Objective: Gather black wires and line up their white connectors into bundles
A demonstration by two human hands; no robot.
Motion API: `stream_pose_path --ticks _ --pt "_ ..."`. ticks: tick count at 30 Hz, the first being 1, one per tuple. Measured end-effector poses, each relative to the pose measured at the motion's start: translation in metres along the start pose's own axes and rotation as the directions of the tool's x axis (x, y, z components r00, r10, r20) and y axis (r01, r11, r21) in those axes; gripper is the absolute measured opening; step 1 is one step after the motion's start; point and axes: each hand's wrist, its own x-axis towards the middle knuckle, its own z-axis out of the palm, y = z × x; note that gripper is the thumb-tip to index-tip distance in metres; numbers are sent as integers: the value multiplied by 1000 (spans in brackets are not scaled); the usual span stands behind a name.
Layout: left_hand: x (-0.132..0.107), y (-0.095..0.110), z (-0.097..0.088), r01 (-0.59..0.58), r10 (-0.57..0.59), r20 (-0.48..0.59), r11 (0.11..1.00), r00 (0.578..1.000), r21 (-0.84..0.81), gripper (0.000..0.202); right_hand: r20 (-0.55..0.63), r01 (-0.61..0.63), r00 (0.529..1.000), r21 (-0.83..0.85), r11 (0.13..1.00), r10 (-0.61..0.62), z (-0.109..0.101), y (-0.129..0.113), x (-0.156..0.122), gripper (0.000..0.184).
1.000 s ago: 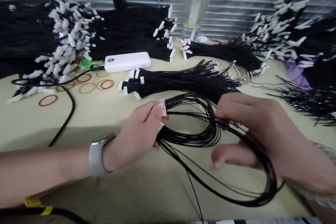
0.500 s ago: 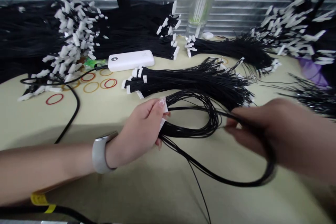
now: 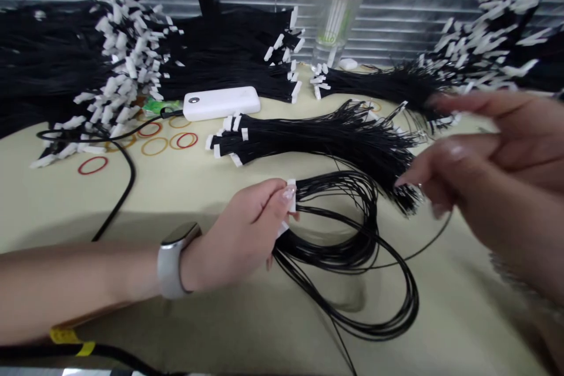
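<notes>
My left hand [image 3: 251, 226] pinches a coiled bundle of thin black wires [image 3: 330, 252] by its end, between thumb and fingers. White connectors [image 3: 291, 195] show at the fingertips. From this grip a looser, larger loop of wires [image 3: 408, 294] hangs to the lower right. My right hand [image 3: 476, 170] is up at the right with its fingers apart, somewhat blurred, off the coil. One thin wire runs from the coil up toward it and passes out of sight beneath. Just beyond the hands lies a straight bundle of black wires [image 3: 308, 135] with white connectors at its left end.
Rubber bands [image 3: 154, 146] in red and yellow lie at the left, near a white power bank [image 3: 221, 103] with a black cable. Piles of black wires [image 3: 229, 41] with white connectors line the back. A clear bottle [image 3: 341, 14] stands by the blinds.
My right hand has let go of the larger wire loop and moved up, fingers spreading. The loop has sunk and narrowed. My left hand has shifted slightly right and down with the coil.
</notes>
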Motion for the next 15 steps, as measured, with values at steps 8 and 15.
stream_pose_path --ticks 8,15 --pt "-1 3 -1 -51 49 63 998 997 28 33 183 241 957 -77 968 -224 34 -28 -12 6" --pt "0 4 -2 -74 71 114 997 991 24 31 151 377 925 -231 897 -349 45 -28 -21 7"
